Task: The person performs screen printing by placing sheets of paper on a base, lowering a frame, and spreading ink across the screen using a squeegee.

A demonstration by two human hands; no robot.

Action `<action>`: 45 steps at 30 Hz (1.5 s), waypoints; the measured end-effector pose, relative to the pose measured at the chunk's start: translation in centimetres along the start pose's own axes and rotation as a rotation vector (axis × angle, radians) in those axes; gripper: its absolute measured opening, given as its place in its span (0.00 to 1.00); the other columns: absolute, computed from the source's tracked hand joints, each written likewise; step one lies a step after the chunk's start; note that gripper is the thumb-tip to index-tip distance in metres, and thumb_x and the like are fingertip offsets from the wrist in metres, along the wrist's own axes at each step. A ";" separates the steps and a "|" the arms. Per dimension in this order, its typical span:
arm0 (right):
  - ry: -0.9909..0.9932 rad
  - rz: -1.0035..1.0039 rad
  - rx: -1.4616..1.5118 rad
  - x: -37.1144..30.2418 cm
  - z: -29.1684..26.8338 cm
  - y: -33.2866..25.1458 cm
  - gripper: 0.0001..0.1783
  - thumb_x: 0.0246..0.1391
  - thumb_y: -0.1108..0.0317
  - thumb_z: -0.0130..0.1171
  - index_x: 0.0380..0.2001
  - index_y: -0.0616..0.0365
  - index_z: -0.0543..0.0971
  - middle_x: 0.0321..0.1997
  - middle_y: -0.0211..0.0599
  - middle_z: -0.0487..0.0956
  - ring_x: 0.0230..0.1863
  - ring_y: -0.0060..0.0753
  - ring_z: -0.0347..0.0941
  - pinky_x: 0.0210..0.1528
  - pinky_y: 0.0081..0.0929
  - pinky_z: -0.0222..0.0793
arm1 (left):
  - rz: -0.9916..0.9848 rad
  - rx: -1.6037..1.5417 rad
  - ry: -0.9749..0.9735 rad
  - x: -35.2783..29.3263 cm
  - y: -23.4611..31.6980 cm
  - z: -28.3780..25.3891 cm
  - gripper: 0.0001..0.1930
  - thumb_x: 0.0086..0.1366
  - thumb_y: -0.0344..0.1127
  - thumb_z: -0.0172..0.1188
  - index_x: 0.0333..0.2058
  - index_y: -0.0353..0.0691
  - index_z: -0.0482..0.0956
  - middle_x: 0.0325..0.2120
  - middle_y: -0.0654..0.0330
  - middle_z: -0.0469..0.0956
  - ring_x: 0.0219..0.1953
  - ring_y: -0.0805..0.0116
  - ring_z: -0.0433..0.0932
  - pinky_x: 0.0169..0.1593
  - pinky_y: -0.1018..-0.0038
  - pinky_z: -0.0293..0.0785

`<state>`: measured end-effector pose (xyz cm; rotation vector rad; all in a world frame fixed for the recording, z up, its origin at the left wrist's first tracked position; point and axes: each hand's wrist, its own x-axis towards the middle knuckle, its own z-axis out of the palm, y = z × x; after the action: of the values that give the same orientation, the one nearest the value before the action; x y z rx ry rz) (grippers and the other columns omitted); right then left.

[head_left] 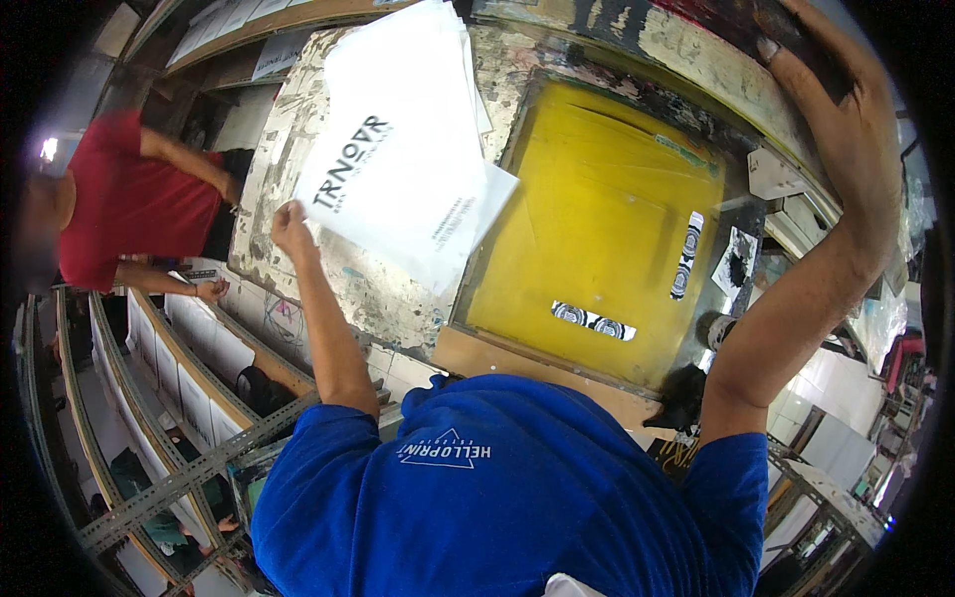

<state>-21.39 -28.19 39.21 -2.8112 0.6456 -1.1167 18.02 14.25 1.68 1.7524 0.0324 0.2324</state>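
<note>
My left hand [291, 231] pinches the lower left edge of a white, slightly see-through sheet [398, 214] with black lettering. It lies over a fanned stack of similar white sheets [398, 70] on the paint-stained table. My right hand [836, 85] reaches to the far right, its thumb and fingers curled round the edge of a dark, ink-stained frame [731, 25]; part of its grip is cut off by the picture's rim. Between my arms lies a yellow printing bed [597, 219] with two black-and-white patterned strips [686, 256] stuck on it.
Left of the table a co-worker in a red shirt [144, 204] stands with arms lowered. Slotted racks [179, 348] with white sheets fill the lower left. Beside the yellow bed lie a black-smeared paper [736, 261] and a dark rag [681, 396].
</note>
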 end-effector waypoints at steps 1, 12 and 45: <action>-0.009 0.006 0.008 0.0 0.0 0.0 0.26 0.50 0.71 0.64 0.55 0.60 0.83 0.41 0.44 0.86 0.36 0.29 0.81 0.44 0.27 0.79 | -0.003 0.043 0.046 0.9 -0.4 -1.6 0.06 0.69 0.26 0.62 0.41 0.29 0.82 0.37 0.57 0.82 0.37 0.70 0.77 0.41 0.72 0.73; -0.056 0.040 0.044 0.4 -0.3 -0.4 0.26 0.50 0.74 0.63 0.55 0.63 0.82 0.38 0.43 0.87 0.32 0.27 0.81 0.39 0.25 0.79 | 0.994 0.489 0.087 -4.1 4.9 9.0 0.11 0.52 0.34 0.76 0.35 0.41 0.88 0.31 0.57 0.85 0.37 0.53 0.82 0.45 0.61 0.75; -0.092 0.132 0.178 1.7 -2.0 2.1 0.24 0.52 0.64 0.67 0.52 0.63 0.84 0.41 0.45 0.87 0.36 0.34 0.82 0.46 0.29 0.79 | 0.964 0.689 -1.267 -26.7 6.5 18.3 0.30 0.67 0.58 0.62 0.64 0.57 0.76 0.73 0.56 0.59 0.76 0.44 0.50 0.72 0.37 0.48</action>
<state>-22.36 -30.52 41.40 -2.6113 0.6764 -0.9654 -5.66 -8.83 1.15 2.1643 -1.8405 -0.2792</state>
